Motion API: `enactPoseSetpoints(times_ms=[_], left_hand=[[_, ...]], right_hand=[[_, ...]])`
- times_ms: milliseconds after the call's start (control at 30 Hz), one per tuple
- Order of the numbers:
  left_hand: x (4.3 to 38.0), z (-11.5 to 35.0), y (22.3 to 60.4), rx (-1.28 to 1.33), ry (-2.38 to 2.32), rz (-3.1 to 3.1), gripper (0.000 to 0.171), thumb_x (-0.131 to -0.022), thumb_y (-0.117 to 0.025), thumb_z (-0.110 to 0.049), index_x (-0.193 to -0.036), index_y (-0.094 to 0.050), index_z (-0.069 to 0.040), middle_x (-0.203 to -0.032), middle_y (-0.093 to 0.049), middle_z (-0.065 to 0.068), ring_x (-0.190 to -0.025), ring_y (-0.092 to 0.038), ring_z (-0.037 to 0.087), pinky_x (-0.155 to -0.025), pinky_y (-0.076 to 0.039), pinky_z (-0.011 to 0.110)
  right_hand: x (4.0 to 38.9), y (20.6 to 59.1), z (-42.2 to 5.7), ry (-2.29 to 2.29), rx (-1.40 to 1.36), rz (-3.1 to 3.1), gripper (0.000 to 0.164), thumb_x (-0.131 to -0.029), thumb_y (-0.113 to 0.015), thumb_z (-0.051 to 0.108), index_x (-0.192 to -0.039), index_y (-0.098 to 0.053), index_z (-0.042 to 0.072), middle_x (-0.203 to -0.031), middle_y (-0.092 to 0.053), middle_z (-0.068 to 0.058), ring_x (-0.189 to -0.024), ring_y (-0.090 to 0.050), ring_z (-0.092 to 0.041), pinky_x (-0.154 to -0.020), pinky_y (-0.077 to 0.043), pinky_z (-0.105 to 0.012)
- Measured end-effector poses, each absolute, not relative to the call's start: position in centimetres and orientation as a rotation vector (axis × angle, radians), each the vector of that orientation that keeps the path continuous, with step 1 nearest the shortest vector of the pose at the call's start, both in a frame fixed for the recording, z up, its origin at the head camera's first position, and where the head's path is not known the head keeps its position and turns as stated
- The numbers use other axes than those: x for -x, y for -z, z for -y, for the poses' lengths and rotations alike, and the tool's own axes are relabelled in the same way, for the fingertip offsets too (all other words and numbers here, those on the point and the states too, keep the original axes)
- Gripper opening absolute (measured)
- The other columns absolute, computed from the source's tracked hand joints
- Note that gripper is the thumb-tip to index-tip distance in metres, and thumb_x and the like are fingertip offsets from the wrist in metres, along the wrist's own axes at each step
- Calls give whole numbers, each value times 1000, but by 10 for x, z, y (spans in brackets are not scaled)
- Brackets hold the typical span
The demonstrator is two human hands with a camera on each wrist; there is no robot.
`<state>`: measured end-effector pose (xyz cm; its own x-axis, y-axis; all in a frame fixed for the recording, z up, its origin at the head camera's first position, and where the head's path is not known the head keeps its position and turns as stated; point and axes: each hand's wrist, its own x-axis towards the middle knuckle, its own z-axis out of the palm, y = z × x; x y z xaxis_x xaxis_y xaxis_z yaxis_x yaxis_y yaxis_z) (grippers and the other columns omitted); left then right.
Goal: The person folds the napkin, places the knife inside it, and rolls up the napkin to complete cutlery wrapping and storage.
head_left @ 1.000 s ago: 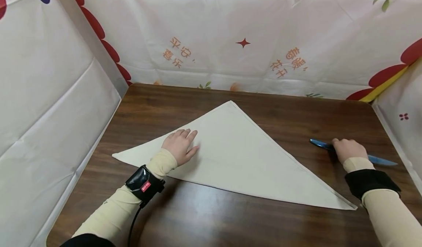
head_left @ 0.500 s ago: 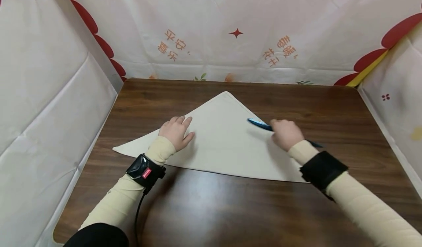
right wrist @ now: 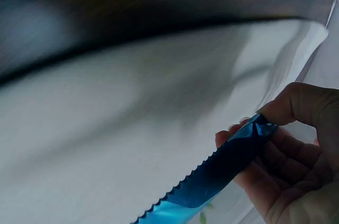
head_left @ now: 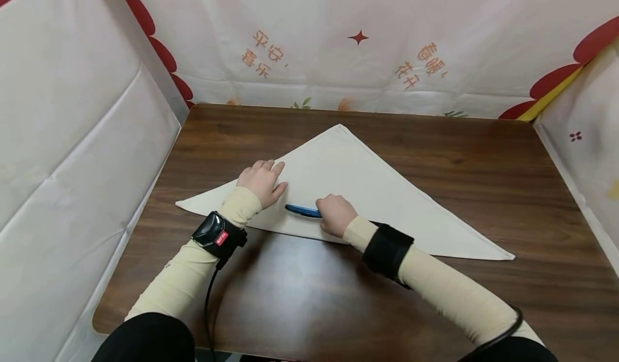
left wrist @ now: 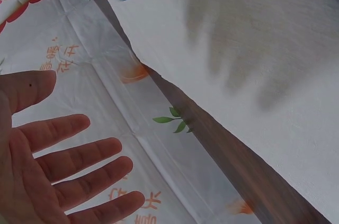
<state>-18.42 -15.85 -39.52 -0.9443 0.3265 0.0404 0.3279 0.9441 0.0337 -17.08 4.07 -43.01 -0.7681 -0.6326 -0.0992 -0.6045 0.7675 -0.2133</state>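
Observation:
A white cloth [head_left: 348,174], folded into a triangle, lies flat with its peak toward the back of the table. Over its left part is my left hand [head_left: 261,182], its fingers straight and spread; the left wrist view shows the bare palm [left wrist: 26,171] and a finger shadow on the cloth. My right hand [head_left: 336,215] grips a blue serrated knife [head_left: 303,210] above the cloth's near edge. One rounded blue end sticks out to the left, toward the left hand. In the right wrist view the toothed blade [right wrist: 201,176] runs down from the fingers, shadows falling on the cloth.
The brown wooden table [head_left: 271,308] reaches around the cloth on all sides. White printed sheets [head_left: 309,40] stand as walls behind it and at both sides. A black cable [head_left: 209,303] hangs from the left wrist strap.
My right hand has carried the knife from the table's right side leftward over the cloth, ending low beside the left hand. The left hand has stayed nearly in place, and the head view has shifted slightly.

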Motion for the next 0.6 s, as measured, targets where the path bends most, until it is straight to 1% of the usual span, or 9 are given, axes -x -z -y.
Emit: enactPoseSetpoints(times_ms=[167, 333, 433, 600], left_hand=[[187, 156, 396, 520, 65, 3066, 50, -89, -53, -35, -129, -49, -6, -126, -51, 19, -114, -48, 33, -84, -45, 47], [188, 155, 396, 536, 78, 3070, 51, -89, -52, -35, -129, -49, -5, -126, -51, 19, -114, -48, 34, -84, -45, 47], [189, 156, 396, 524, 78, 3084, 51, -89, -53, -35, -130, -48, -5, -127, -50, 19, -114, -48, 34, -84, -45, 47], [187, 160, 398, 516, 71, 3108, 51, -89, -52, -34, -131, -48, -5, -127, -50, 20, -115, -47, 34, -84, -44, 47]], right_hand=[[166, 440, -31, 241, 1001, -2773, 10, -72, -59, -6, -72, -58, 3, -60, -54, -7, -54, -55, -21, -53, -47, -32], [159, 446, -42, 229, 986, -2768, 8, -72, -61, -5, -71, -58, 3, -60, -55, -7, -55, -56, -21, -54, -48, -32], [156, 447, -48, 228, 986, -2785, 8, -73, -62, -4, -72, -58, 4, -59, -54, -6, -55, -55, -21, -54, -47, -31], [151, 451, -45, 262, 1034, -2790, 10, -76, -58, -4, -72, -57, 5, -57, -52, -6, -53, -55, -22, -51, -46, -31]])
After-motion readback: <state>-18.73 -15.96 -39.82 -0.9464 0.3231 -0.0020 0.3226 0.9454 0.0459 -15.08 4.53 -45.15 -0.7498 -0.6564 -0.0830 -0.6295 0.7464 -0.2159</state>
